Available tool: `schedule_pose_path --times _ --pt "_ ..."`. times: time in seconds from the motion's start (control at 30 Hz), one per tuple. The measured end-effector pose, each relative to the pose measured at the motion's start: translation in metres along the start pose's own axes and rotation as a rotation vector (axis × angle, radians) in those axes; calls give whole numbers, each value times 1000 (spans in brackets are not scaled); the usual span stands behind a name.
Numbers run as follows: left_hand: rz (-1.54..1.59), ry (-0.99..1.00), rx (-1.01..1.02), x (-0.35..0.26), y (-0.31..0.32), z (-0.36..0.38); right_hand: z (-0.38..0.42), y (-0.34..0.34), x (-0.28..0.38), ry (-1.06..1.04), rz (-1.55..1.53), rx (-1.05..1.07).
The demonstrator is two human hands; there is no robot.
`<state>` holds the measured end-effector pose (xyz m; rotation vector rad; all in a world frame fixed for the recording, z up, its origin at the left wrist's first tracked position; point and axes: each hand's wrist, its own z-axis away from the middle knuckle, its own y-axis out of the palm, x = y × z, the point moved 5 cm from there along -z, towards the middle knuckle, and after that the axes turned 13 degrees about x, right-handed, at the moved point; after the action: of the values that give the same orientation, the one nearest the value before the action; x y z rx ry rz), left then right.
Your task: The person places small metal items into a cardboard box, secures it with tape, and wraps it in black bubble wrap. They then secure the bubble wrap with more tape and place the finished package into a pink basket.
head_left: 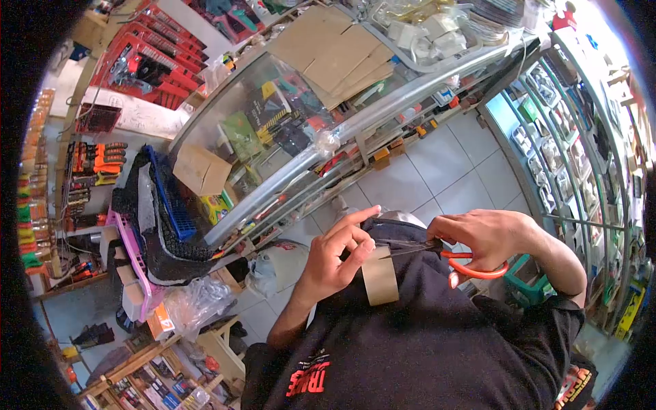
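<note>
Orange-handled scissors (pixel 478 265) are in my right hand (pixel 482 236), with fingers through the loops and the blades pointing left. Their blades reach the upper end of a tan strip of cardboard or paper (pixel 380 280), which hangs down in front of my black shirt. My left hand (pixel 338 263) pinches at the strip's top left corner near the blade tips, thumb and fingers close together and the index finger stretched upward.
A glass display counter (pixel 273 198) with flat cardboard sheets (pixel 335 51) on top runs diagonally ahead. Red-carded tools (pixel 147 65) hang at the upper left. Glass shelves (pixel 553 147) stand at the right. A plastic bag (pixel 205 304) and pink crate (pixel 133 266) are at the left.
</note>
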<state>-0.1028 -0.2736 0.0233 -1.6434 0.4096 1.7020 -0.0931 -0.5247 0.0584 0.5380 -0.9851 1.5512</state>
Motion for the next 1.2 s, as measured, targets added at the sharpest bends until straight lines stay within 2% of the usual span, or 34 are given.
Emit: schedule_pose_path --times 0.47,0.7,0.8,1.1,1.2 --pt "-28 34 45 -6 -9 -5 -11 -8 8 -73 -13 -44" --pt "-52 16 116 -5 -10 -2 -16 -8 14 -46 18 -12" --pt "-64 98 100 -5 -12 -1 -19 -7 16 -44 33 -7" --pt "-39 101 155 -2 -9 -1 -21 -7 18 -63 64 0" --pt "37 22 212 1 -8 0 -23 -6 16 -37 56 28"
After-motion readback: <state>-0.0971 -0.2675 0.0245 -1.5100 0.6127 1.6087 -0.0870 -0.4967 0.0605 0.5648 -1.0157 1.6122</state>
